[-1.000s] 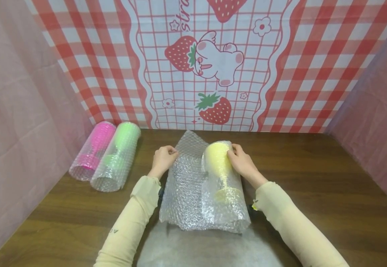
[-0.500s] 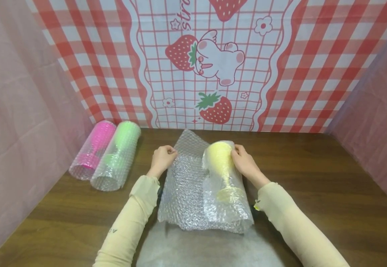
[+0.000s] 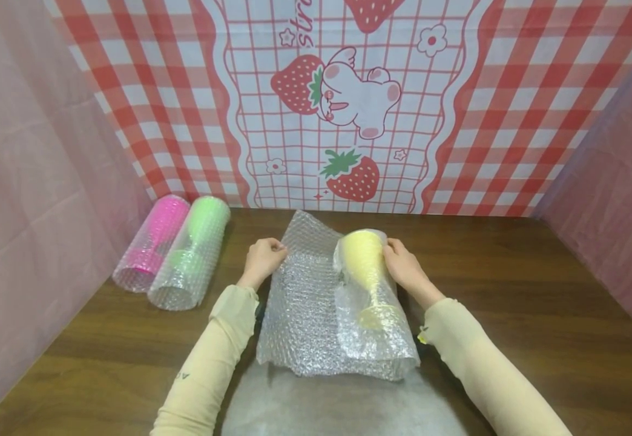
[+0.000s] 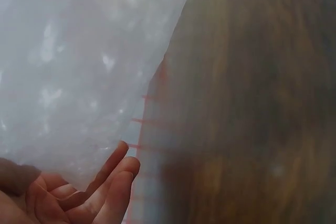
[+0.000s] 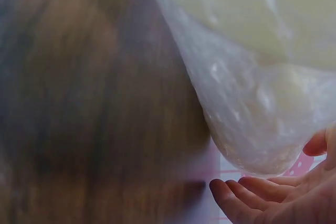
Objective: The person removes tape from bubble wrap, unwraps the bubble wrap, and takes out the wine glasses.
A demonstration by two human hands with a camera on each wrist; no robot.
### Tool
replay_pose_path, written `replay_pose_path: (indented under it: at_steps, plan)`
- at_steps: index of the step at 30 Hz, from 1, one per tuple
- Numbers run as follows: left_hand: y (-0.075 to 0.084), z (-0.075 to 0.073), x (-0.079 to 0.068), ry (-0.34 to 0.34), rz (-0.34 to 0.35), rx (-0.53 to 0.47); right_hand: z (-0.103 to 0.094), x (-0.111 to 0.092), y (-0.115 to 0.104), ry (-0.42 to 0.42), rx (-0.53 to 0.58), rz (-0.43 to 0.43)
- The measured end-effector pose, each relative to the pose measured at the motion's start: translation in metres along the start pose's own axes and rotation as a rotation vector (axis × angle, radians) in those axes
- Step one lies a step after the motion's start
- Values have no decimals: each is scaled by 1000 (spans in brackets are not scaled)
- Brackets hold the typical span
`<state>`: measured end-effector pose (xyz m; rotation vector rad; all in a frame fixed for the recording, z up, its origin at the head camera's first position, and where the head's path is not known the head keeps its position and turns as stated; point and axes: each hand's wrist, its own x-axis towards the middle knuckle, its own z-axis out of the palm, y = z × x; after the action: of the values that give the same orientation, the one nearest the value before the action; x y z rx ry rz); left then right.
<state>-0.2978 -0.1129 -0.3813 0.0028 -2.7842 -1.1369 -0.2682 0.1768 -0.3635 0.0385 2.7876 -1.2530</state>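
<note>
A yellow goblet-shaped cup (image 3: 364,257) lies on a sheet of bubble wrap (image 3: 305,309), its wide bowl toward the back. The wrap's right part is folded over the cup and covers its stem and foot. At the sheet's left edge, my left hand (image 3: 263,261) pinches the wrap between thumb and fingers. My right hand (image 3: 405,266) holds the wrapped cup's right side near the bowl, thumb on top. In the right wrist view, the fingers (image 5: 247,195) of that hand reach beneath the rounded wrap (image 5: 252,124), which partly hides the thumb.
To the left, a pink cup (image 3: 166,227) and a green cup (image 3: 203,230) lie side by side, each rolled in bubble wrap. A pale grey sheet (image 3: 338,402) lies in front on the wooden table (image 3: 512,303). A checked strawberry cloth (image 3: 359,91) hangs behind.
The right hand has shifted slightly right with the wrapped cup, which tilts more to the right. My left hand has drawn the wrap's left edge a little left.
</note>
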Motion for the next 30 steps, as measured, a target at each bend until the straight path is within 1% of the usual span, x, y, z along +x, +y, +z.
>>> replay_pose_path:
  at_steps: [7,16,22,26,30]
  plan:
    - [-1,-2,-1,-12,-21,-5,-2,1,6,6,-9,-5]
    - [-1,-4,0,4,-32,17,-4,2,10,17,-13,-14]
    - [-1,-4,-1,7,-37,-14,-5,5,13,13,-19,-11]
    - [-2,-4,0,13,-37,-27,-10,7,12,15,-41,-25]
    - [-3,-5,1,17,-35,-26,-19,8,5,25,-67,-50]
